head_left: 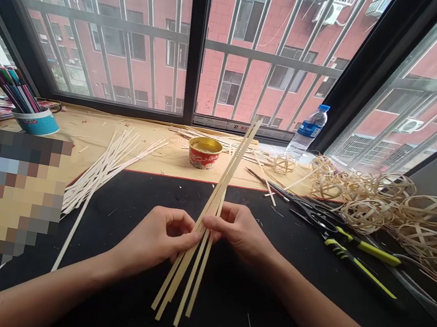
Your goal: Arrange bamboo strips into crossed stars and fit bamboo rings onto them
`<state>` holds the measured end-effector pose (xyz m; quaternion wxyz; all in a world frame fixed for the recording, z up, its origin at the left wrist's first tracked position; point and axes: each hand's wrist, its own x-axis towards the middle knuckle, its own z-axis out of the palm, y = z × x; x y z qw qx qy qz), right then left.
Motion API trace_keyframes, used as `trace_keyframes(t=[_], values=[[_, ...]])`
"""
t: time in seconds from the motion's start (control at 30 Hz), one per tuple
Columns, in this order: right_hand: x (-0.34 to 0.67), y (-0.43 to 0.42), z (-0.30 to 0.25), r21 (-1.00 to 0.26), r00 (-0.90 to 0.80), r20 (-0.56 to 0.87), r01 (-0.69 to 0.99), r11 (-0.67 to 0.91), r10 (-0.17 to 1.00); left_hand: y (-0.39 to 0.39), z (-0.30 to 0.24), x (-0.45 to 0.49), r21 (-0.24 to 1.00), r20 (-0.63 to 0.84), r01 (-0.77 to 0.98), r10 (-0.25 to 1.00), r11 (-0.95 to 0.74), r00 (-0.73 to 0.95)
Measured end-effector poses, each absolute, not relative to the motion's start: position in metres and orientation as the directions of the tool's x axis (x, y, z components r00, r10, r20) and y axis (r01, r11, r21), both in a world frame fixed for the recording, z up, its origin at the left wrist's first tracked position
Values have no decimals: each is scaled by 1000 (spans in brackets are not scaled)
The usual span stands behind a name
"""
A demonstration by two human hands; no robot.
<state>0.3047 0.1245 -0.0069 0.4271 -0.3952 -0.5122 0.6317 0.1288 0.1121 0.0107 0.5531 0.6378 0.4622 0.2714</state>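
Strip bundle [220,189], thin, pale, wood-like: held up over black mat [271,319] on desk [70,117], tilted, upper ends gathered, lower ends fanned. Likely light, springy, fairly stiff lengthwise; could be split if bent sharply. Sliding between strips judged likely; best gripped near middle, across full stack, flat faces pinched. Left hand [165,236]: closed to narrow pinch, strips held between thumb and fingers. Right hand [237,226]: closed just above, thumb laid across strips. Loose strips [101,177] heaped at left.
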Motion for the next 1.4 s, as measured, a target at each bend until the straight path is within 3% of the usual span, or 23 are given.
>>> trace_keyframes(t=[0.17,0.93,1.07,1.17,1.27,1.4], values=[[307,125,-10,-988,-343,-21,-134,-71,939,114,12,130,967,-129,255,891,16,435],[310,126,-6,-995,-360,-75,-36,-94,930,117,11,127,988,-118,142,900,63,421],[310,129,-6,-994,-228,-82,-56,-98,970,117,11,125,984,-5,168,943,-54,333],[313,133,-7,-989,-14,-38,-144,-40,999,115,13,122,967,135,176,959,-182,250],[318,137,-5,-973,223,8,-221,59,975,113,15,121,973,156,129,957,-191,245],[329,138,7,-956,337,215,-119,268,916,108,17,123,970,214,70,952,-234,217]])
